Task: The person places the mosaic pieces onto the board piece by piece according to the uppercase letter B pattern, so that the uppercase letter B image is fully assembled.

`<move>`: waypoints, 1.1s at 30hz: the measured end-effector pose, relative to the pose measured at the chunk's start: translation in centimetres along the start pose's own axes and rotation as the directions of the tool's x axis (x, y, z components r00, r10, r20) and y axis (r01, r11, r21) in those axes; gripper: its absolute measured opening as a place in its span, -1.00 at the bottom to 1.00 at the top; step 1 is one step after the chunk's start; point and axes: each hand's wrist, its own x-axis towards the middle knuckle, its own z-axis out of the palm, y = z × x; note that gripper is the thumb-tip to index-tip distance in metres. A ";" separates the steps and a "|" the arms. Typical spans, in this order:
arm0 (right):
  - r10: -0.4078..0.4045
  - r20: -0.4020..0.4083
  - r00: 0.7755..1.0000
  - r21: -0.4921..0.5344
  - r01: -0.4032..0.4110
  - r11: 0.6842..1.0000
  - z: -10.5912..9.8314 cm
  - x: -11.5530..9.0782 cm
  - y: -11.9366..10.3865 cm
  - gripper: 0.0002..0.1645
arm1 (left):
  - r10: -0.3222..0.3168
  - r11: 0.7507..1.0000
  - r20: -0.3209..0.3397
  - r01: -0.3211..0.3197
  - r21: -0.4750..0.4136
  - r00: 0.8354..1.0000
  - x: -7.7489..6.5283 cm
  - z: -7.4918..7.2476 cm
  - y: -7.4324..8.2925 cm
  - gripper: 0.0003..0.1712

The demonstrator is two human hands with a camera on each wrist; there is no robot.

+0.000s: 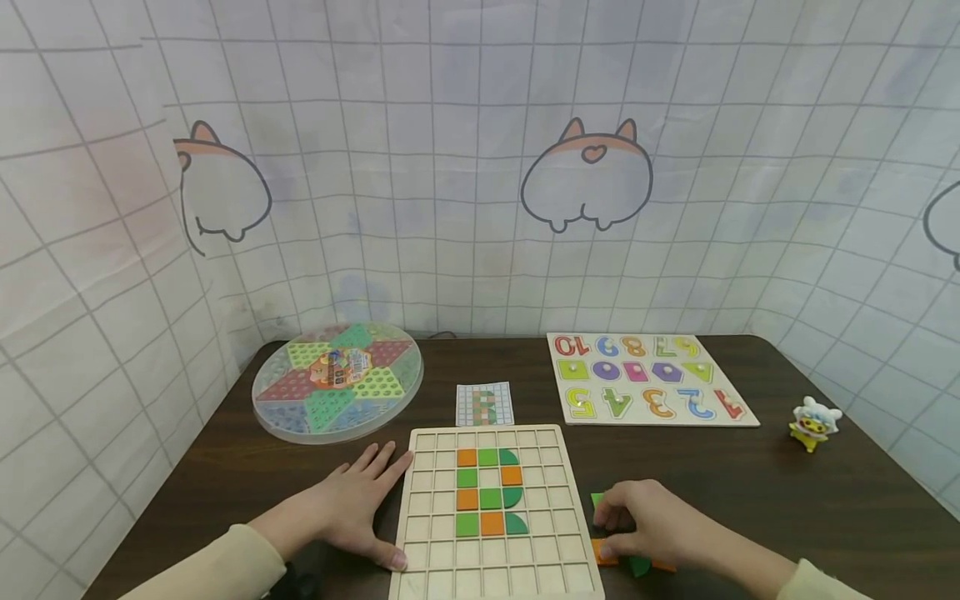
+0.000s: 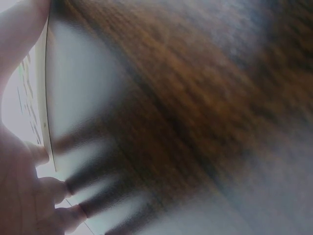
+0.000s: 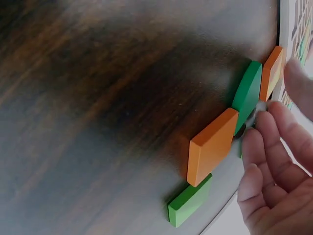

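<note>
A pale wooden grid board [image 1: 480, 581] bears rows of orange and light green square tiles, with rounded dark green pieces at the right of some rows. My left hand [image 1: 356, 504] lies with spread fingers against the board's left edge, thumb at its lower side. Beyond the board's right edge, my right hand [image 1: 656, 521] hovers low over loose tiles, fingers bent and thumb by an orange tile [image 3: 271, 73]. The right wrist view shows a gap between thumb and fingers. Near them lie a dark green rounded piece [image 3: 247, 93], another orange tile and a light green tile [image 3: 190, 201].
Behind the board lies a small printed pattern card [image 1: 484, 405]. A round Chinese checkers board [image 1: 339, 382] stands back left, a number puzzle board [image 1: 648, 379] back right. Farther right is a small white-and-yellow figurine [image 1: 813, 423]. A grid-patterned cloth [image 1: 480, 283] hangs behind the dark table.
</note>
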 end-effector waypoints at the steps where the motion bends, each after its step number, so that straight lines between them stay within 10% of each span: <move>1: -0.004 0.015 1.000 -0.007 0.004 1.000 0.4 0.3 1.5 -0.61 | 0.000 1.000 -0.005 0.000 0.000 1.000 0.2 0.3 -0.3 0.60; 6: -0.003 0.046 0.999 -0.081 0.007 0.997 1.8 1.2 5.9 -0.47 | -0.001 1.000 -0.026 0.001 0.004 1.000 1.0 1.1 -1.3 0.61; 15: 0.019 0.003 1.000 -0.133 -0.019 0.991 -0.4 -0.5 -3.0 -0.74 | 0.003 1.000 -0.034 -0.003 0.002 0.999 0.8 1.0 -1.2 0.61; 33: 0.038 -0.112 0.993 0.182 -0.017 0.983 0.9 2.6 -7.5 -0.78 | 0.012 1.000 -0.027 -0.012 0.013 1.000 0.9 1.0 -1.2 0.60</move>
